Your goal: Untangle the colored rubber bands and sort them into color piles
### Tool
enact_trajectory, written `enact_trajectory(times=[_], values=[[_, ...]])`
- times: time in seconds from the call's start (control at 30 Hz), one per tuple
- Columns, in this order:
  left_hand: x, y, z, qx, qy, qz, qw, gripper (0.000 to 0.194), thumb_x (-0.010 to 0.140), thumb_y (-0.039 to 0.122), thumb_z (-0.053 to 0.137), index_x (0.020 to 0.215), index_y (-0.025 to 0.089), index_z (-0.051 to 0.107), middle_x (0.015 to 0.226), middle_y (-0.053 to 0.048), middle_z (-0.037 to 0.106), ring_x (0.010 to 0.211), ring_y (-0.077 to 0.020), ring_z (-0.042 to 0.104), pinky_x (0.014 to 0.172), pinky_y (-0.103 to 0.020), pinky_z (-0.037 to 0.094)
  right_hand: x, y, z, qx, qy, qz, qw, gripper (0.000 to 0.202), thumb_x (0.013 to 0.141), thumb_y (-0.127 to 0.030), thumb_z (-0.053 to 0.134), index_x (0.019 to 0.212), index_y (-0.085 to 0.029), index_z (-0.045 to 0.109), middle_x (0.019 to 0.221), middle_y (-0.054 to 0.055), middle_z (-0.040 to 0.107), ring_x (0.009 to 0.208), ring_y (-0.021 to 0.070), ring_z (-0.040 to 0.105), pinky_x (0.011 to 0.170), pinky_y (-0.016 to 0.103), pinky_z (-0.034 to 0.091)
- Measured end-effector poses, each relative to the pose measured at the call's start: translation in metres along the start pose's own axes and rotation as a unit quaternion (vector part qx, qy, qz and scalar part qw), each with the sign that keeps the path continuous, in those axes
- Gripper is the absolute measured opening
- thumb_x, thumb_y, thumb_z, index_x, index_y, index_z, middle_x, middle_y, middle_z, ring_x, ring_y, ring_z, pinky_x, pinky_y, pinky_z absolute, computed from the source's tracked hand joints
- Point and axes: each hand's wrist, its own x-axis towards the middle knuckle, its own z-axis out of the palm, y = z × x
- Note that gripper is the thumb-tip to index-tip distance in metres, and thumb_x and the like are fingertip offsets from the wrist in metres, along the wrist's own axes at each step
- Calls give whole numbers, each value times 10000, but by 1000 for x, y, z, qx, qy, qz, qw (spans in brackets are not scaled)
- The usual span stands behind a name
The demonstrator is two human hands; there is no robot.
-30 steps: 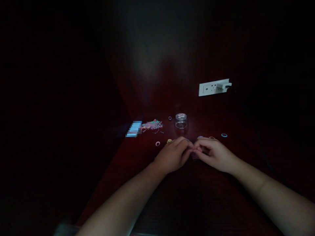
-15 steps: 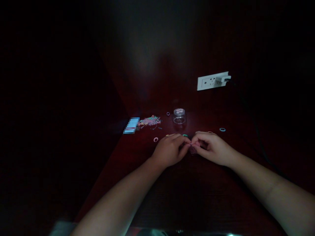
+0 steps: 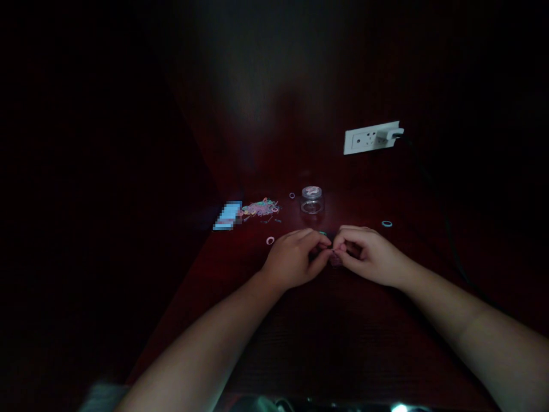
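My left hand [image 3: 298,257] and my right hand [image 3: 364,254] meet fingertip to fingertip low over the dark red table [image 3: 326,332]. Both are closed in a pinch, and what sits between the tips is too small and dim to name. Just under the fingertips lies a small dark pinkish patch [image 3: 335,261]. Partly hidden behind the hands is a green ring [image 3: 322,233]. A pink ring-shaped band [image 3: 270,241] lies left of my left hand, and a light blue ring-shaped band [image 3: 386,224] beyond my right.
A heap of small coloured bands [image 3: 261,208] lies at the back left beside a pixelated bright phone-like rectangle [image 3: 228,216]. A lidded clear jar [image 3: 311,201] stands near the back wall, with a small ring [image 3: 292,195] beside it. A wall socket [image 3: 371,138] holds a plug with a dark cable.
The whole view has shifted slightly, so things sit a little higher. The fingertips have moved only slightly and still pinch together.
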Motion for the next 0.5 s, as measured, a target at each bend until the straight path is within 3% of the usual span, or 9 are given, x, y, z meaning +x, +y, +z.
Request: enact_trajectory(times=[0.5], values=[[1, 0, 2, 11, -28, 39, 999, 125, 914, 297, 559, 898, 206, 644, 853, -14, 694, 802, -162, 624, 783, -309, 477, 0, -2, 0, -2, -19, 2, 1000, 156, 756, -86, 591, 725, -208, 500, 738, -1, 525, 654, 141, 488, 592, 267, 370]])
